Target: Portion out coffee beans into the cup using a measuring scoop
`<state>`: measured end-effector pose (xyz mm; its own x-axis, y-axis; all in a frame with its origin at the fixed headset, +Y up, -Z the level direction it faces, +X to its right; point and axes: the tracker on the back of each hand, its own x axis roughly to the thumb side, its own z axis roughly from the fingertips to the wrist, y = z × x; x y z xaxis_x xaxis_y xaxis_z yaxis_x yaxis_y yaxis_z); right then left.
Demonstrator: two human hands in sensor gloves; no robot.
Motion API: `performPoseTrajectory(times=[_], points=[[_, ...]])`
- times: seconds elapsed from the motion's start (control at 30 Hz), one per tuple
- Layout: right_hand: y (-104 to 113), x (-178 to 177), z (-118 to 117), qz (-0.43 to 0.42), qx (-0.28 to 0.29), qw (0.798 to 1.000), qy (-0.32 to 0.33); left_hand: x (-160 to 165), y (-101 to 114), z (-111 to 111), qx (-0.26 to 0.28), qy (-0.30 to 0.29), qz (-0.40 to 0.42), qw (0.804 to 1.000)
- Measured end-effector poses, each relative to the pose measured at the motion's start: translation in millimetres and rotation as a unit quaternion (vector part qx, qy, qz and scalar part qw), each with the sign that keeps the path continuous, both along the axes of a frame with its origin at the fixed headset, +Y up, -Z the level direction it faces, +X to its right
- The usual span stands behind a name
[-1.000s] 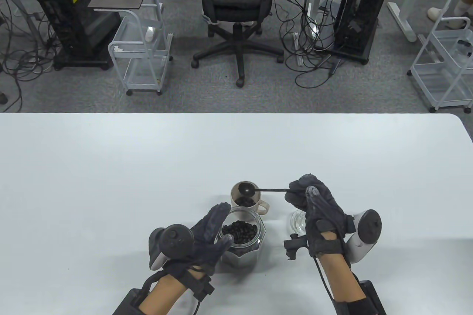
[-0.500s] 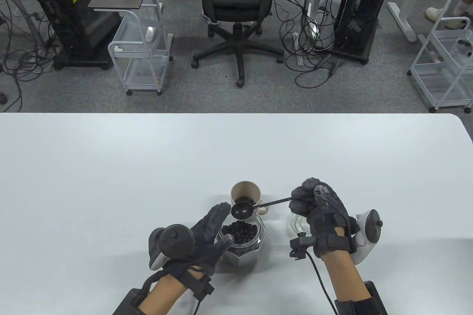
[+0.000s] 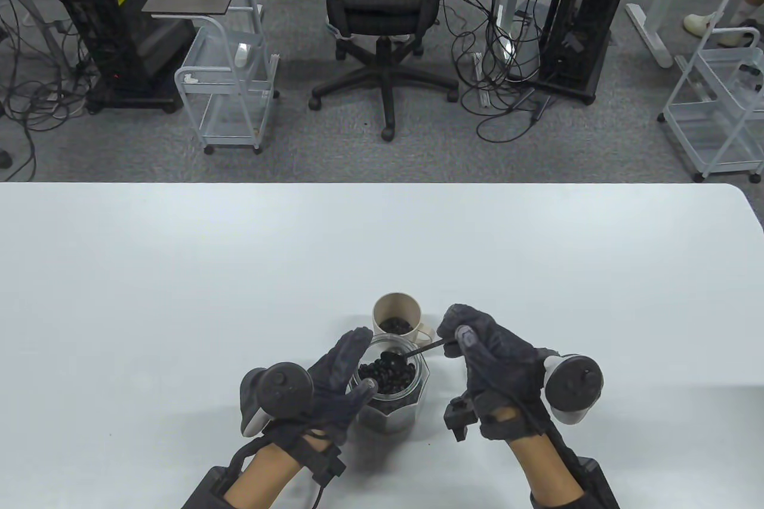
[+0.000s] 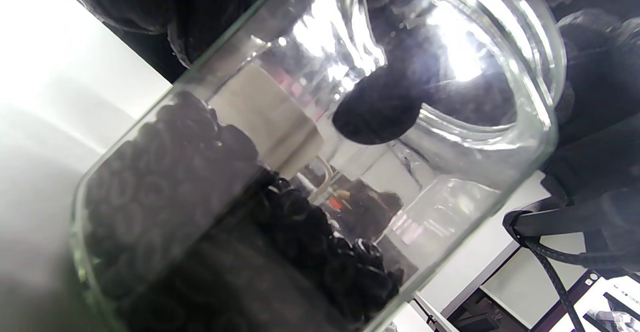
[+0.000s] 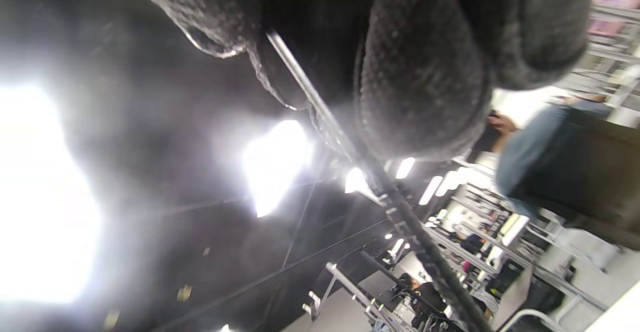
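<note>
A beige cup with some coffee beans in its bottom stands just beyond a glass jar of beans. My left hand grips the jar from its left side, fingers behind it and thumb in front. My right hand pinches the thin handle of the black measuring scoop, whose bowl is down among the jar's beans. In the left wrist view the scoop bowl sits inside the jar's neck above the beans. The right wrist view shows my gloved fingers on the handle.
The white table stretches wide to the left, right and far side of the jar and cup. Beyond the table's far edge are an office chair, wire carts and computer towers on the floor.
The right hand brought the scoop back from over the cup and dipped its bowl into the jar. It now covers a small glass piece seen earlier beside the jar. The left hand stayed put.
</note>
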<state>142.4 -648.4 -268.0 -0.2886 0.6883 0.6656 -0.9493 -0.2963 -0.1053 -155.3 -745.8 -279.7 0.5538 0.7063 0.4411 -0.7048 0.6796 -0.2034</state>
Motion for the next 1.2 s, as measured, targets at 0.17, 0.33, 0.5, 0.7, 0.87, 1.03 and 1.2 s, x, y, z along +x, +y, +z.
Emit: performPoseTrajectory(times=[0.17,0.33,0.5,0.7,0.87,1.03,1.2], points=[[3.8,-19.4,10.8,0.097,0.076,0.992,-0.002,-0.1,-0.1,-0.1,0.0,0.0,0.001,1.0],[-0.1,-33.9,15.3,0.149,0.093,0.984,0.008,-0.2,-0.1,-0.1,0.0,0.0,0.001,1.0],[-6.3,-39.1,13.4,0.175,0.088,0.981,0.008,-0.3,0.0,-0.1,0.0,0.0,0.0,1.0],[-17.0,-42.5,6.2,0.189,0.032,0.981,0.018,-0.4,0.0,-0.1,0.0,0.0,0.0,1.0],[-22.2,-45.4,3.2,0.165,-0.009,0.986,0.026,-0.4,-0.1,-0.1,0.0,0.0,0.0,1.0],[-24.5,-42.9,-0.2,0.156,-0.045,0.987,0.01,-0.4,-0.2,-0.1,0.0,0.0,0.0,1.0],[-32.8,-36.9,-6.3,0.115,-0.101,0.988,0.004,-0.2,-0.1,0.0,-0.001,0.0,0.001,1.0]])
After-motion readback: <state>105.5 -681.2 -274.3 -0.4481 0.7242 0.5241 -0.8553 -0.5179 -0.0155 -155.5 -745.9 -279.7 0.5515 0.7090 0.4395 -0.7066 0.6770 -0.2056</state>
